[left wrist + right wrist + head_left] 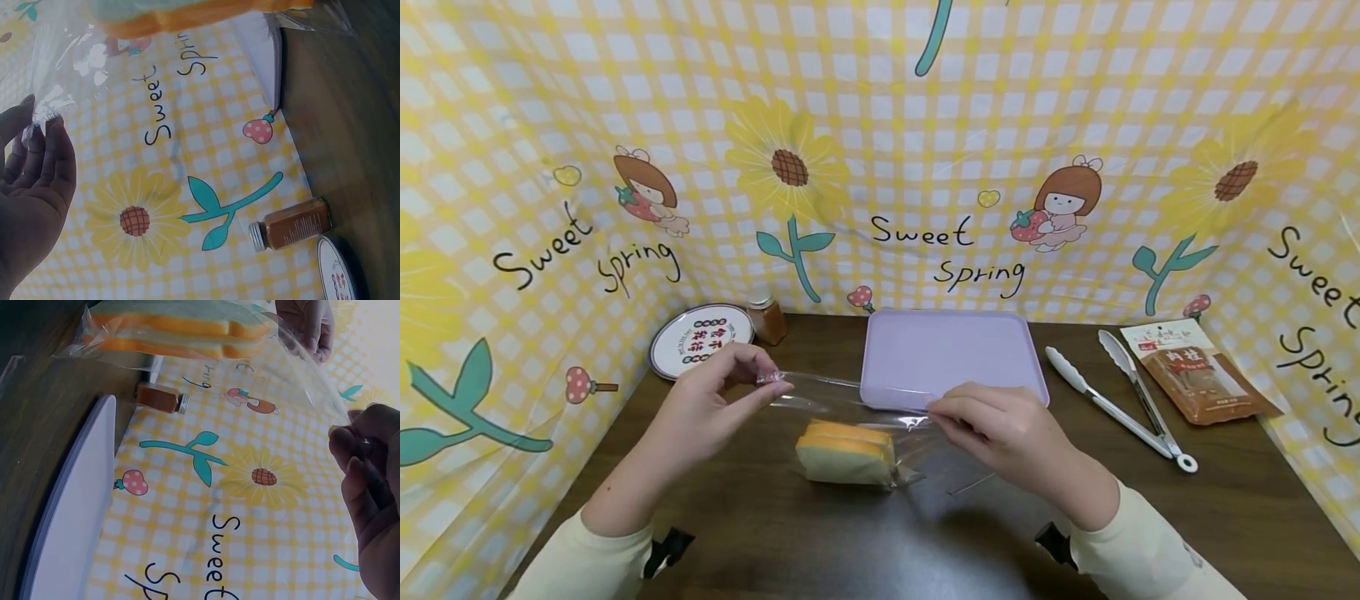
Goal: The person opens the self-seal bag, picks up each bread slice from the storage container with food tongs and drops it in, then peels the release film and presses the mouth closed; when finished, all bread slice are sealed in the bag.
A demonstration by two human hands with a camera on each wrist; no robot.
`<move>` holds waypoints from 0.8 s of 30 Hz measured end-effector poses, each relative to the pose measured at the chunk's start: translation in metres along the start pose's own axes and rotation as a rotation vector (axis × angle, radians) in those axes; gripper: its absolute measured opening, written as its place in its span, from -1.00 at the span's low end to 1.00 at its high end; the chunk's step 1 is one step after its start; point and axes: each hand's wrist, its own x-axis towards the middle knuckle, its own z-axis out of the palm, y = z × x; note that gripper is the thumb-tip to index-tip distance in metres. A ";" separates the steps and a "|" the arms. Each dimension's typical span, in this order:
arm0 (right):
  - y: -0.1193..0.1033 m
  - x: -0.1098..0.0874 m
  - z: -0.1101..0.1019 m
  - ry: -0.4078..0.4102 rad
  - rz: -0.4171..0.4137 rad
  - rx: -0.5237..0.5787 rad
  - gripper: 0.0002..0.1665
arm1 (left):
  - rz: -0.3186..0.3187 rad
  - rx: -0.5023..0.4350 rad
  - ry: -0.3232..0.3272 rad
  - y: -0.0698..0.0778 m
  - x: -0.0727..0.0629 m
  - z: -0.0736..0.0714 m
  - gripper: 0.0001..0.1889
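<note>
A clear plastic bag (820,406) with slices of bread (846,454) inside hangs between both hands, low over the front middle of the table. Thumb and fingers of the left hand (718,400) pinch the bag's top left corner, bunching the film. At the opposite top corner, the right hand (1003,425) pinches the edge, so the top is drawn out straight. Orange-brown crust edges and pale faces of the bread (181,328) show through the film in the right wrist view. Whether the bag's bottom touches the table I cannot tell.
Behind the bag lies a lilac tray (951,346). Right of it are white-tipped tongs (1120,408) and a brown food packet (1198,375). A spice jar (767,320) and an oval plate (681,333) stand back left. A thin strip (972,484) lies near the right hand.
</note>
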 end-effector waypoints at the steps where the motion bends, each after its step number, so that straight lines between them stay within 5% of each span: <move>1: -0.001 0.000 0.001 -0.005 0.010 -0.024 -0.74 | -0.013 0.013 -0.007 -0.001 -0.001 -0.001 -0.66; 7: -0.001 -0.002 0.002 -0.017 0.067 -0.133 -0.58 | -0.044 0.028 -0.077 -0.003 -0.005 -0.010 -0.71; 15: -0.001 0.004 -0.011 -0.127 0.170 -0.068 -0.41 | 0.012 -0.020 -0.144 0.003 -0.002 -0.017 -0.70; 20: -0.012 0.034 -0.016 -0.210 0.220 -0.157 -0.11 | 0.021 -0.027 -0.145 0.007 -0.003 -0.017 -0.73; 24: -0.033 0.067 0.001 -0.278 0.173 -0.261 -0.09 | 0.037 -0.012 -0.143 0.007 -0.006 -0.017 -0.66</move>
